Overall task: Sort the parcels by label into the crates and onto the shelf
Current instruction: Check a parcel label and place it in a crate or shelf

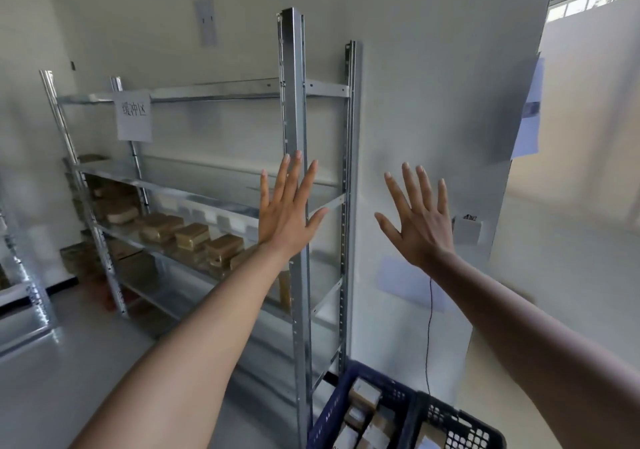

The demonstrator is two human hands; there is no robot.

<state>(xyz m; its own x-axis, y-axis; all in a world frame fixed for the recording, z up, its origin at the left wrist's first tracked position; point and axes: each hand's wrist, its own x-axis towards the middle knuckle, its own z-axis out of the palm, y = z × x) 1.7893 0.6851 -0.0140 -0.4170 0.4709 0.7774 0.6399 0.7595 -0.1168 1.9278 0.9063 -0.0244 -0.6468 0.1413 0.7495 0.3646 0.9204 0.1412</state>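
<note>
Both my arms are stretched out in front of me with the fingers spread wide and nothing in either hand. My left hand (285, 211) is raised in front of the near post of a metal shelf (294, 102). My right hand (420, 218) is raised before the white wall to the right of the shelf. Several brown parcels (194, 235) lie in a row on a middle level of the shelf, with more stacked at its far end. At the bottom right stands a dark blue crate (334, 414) with several parcels (365, 395) inside.
A white paper sign (134, 116) hangs on the shelf's top rail. A black crate (457, 426) adjoins the blue one. Another metal rack (24, 296) shows at the far left. A thin black cable (429, 327) runs down the wall. Grey floor lies left of the shelf.
</note>
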